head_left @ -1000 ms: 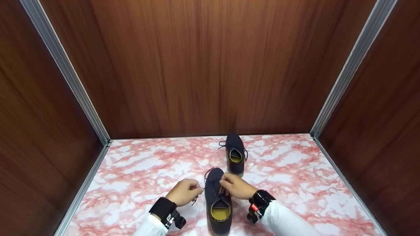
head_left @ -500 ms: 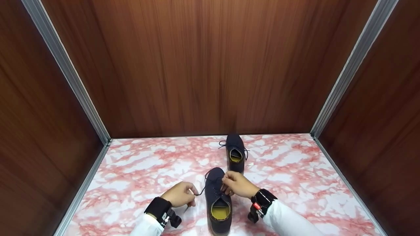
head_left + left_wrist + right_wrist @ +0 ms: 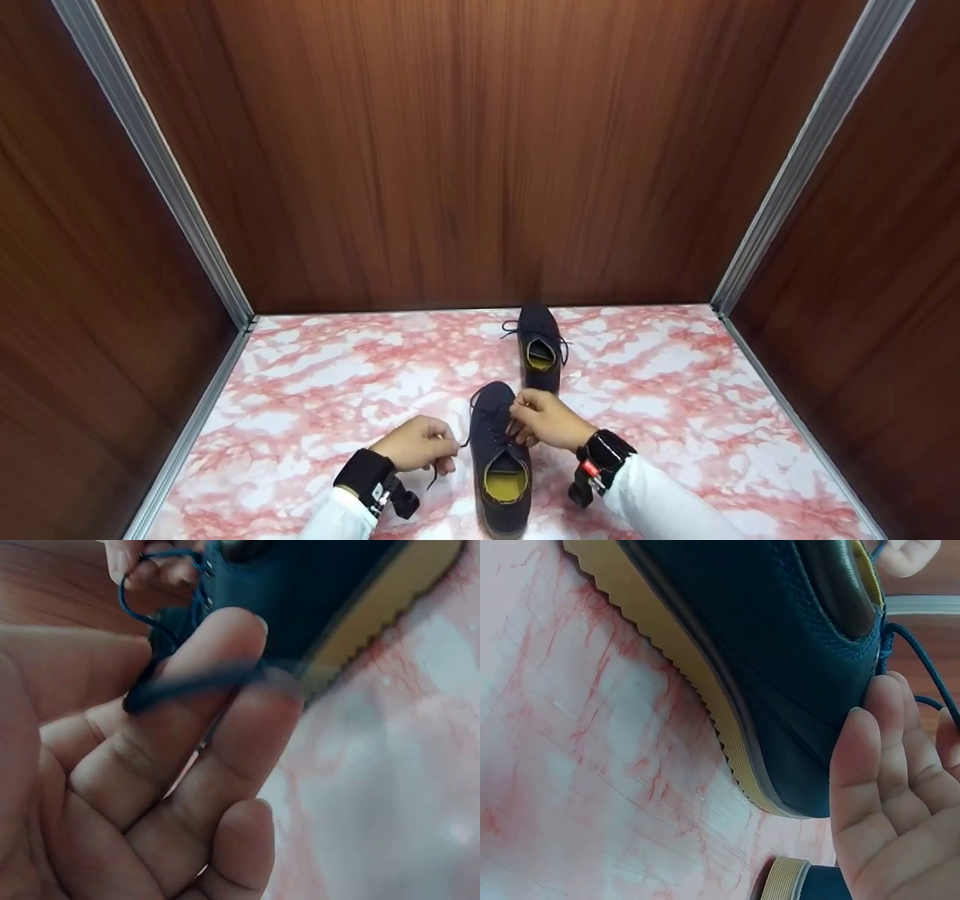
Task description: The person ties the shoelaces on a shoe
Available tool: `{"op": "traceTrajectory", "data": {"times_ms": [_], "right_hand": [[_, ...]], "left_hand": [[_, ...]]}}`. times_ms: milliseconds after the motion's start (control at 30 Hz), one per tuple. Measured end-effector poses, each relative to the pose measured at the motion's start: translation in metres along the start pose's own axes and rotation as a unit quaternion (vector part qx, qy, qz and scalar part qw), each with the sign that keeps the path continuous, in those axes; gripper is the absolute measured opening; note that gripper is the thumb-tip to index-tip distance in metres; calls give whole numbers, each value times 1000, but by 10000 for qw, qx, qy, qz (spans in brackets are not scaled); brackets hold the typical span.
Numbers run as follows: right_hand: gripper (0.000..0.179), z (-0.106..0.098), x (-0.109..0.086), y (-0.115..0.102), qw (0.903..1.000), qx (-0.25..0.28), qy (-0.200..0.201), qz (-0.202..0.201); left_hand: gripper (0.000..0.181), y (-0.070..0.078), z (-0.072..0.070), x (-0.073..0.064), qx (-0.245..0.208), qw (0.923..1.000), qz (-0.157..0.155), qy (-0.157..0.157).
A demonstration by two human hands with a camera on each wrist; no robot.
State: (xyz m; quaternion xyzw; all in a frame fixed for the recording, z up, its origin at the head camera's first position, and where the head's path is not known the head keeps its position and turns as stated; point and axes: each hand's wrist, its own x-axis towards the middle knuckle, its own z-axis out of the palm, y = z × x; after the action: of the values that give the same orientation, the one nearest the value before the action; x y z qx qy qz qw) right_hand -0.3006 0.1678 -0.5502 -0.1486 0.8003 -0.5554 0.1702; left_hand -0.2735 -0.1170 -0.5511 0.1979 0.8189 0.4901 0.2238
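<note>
A dark navy lace-up shoe (image 3: 491, 409) with a yellow lining sits between my hands, toe pointing away. Beside its left edge, my left hand (image 3: 420, 444) pinches a shoelace (image 3: 202, 686) between thumb and index finger; the free end dangles below the fingers. My right hand (image 3: 553, 421) hovers over the eyelets at the shoe's right side, holding another stretch of lace (image 3: 922, 660) between thumb and forefinger. Its other fingertips rest against the shoe's upper (image 3: 787, 690). In the left wrist view, the right hand (image 3: 154, 566) holds that lace drawn up off the tongue.
A matching shoe (image 3: 535, 321), its laces hanging out to both sides, stands farther back near the wooden rear panel (image 3: 465, 165). The surface (image 3: 337, 375) has a red and white marbled pattern. Brown side panels with grey metal corner strips (image 3: 161, 165) bound it left and right.
My left hand has drawn back leftward from the shoe, then slightly right again, with more lace showing between it and the shoe. My right hand has shifted slightly up and right.
</note>
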Motion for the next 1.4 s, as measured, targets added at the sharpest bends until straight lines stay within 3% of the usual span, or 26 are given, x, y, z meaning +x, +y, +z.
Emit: {"op": "traceTrajectory", "data": {"times_ms": [133, 300, 567, 967, 1267, 1400], "right_hand": [[18, -2, -1, -3, 10000, 58, 70, 41], [20, 0, -1, -5, 9998, 33, 174, 115], [22, -2, -1, -4, 9996, -70, 249, 120], [20, -5, -1, -2, 9991, -318, 267, -3], [24, -7, -3, -5, 9973, -627, 336, -175], [24, -8, -3, -4, 9969, -661, 350, -241]], "left_hand": [[27, 8, 1, 0, 346, 9986, 407, 0], [24, 15, 4, 1, 369, 9976, 579, -131], [24, 26, 12, 2, 193, 9970, 688, -309], [17, 41, 26, 7, -240, 9965, 615, -507], [14, 42, 50, 12, -790, 9945, 609, -328], [14, 41, 57, 14, -430, 9958, 767, -241]]}}
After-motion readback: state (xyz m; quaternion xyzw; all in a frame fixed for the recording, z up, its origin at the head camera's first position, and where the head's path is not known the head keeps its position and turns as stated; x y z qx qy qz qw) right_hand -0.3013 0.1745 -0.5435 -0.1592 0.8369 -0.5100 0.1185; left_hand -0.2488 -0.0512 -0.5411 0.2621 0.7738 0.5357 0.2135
